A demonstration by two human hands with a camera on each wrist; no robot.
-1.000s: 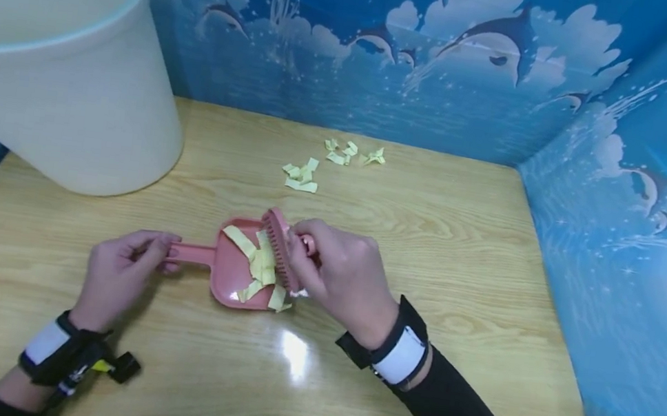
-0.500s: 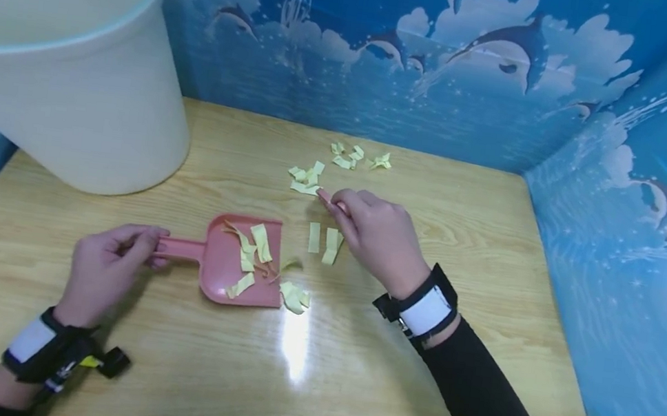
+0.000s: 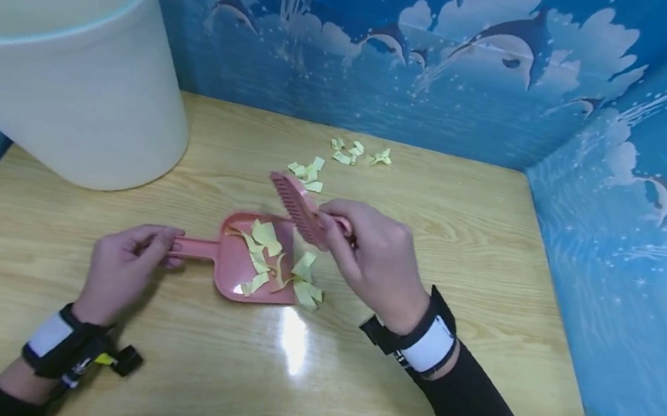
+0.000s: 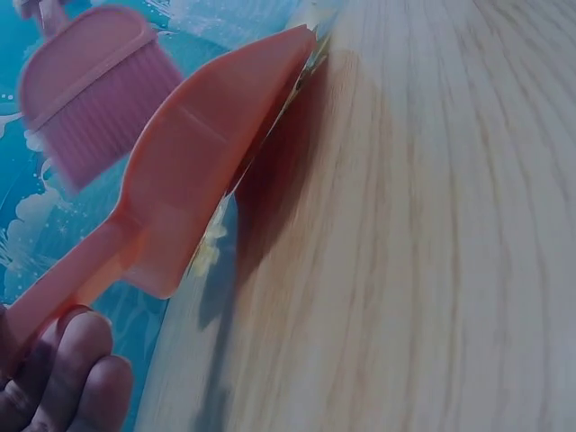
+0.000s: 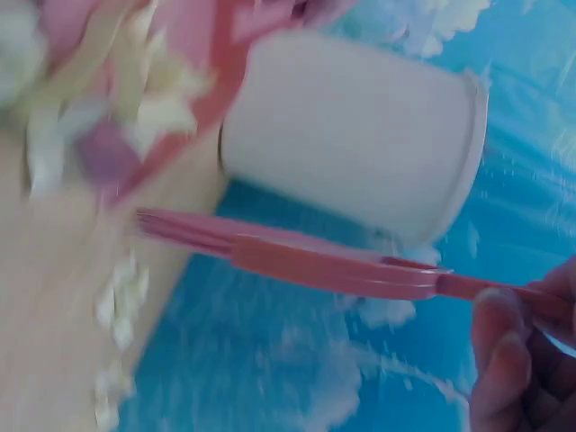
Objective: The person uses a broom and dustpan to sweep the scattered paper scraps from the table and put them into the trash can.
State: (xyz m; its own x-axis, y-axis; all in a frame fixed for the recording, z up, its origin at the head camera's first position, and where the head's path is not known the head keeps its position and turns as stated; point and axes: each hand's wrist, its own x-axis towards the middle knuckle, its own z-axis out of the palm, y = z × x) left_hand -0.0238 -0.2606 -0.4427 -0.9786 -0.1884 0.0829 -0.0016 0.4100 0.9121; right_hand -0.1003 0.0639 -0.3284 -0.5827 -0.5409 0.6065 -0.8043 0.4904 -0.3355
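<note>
My left hand (image 3: pixel 132 266) pinches the handle of a small pink dustpan (image 3: pixel 225 267), whose open edge faces right. Pale yellow paper strips (image 3: pixel 258 258) lie in the pan. A couple more paper pieces (image 3: pixel 307 293) overlap its open lip at the right. In my right hand (image 3: pixel 374 255) is a pink hand brush (image 3: pixel 298 211), gripped by its short handle. The brush is raised above the pan's far right corner, bristles toward the pan. From the left wrist, the dustpan (image 4: pixel 193 153) appears from below, with the brush (image 4: pixel 94 81) beyond it.
Loose paper scraps (image 3: pixel 312 174) lie farther back on the wooden table (image 3: pixel 459 251), with another small group (image 3: pixel 345 154) near the back edge. A large white bucket (image 3: pixel 102 103) with a light-blue rim stands at back left. Blue dolphin-print sheeting (image 3: pixel 480 80) encloses the back and right.
The brush left the pan, went right and back, then returned toward the pan, now lifted. Two strips lying right of the pan have left that spot. The dustpan has shifted slightly right since half a second ago.
</note>
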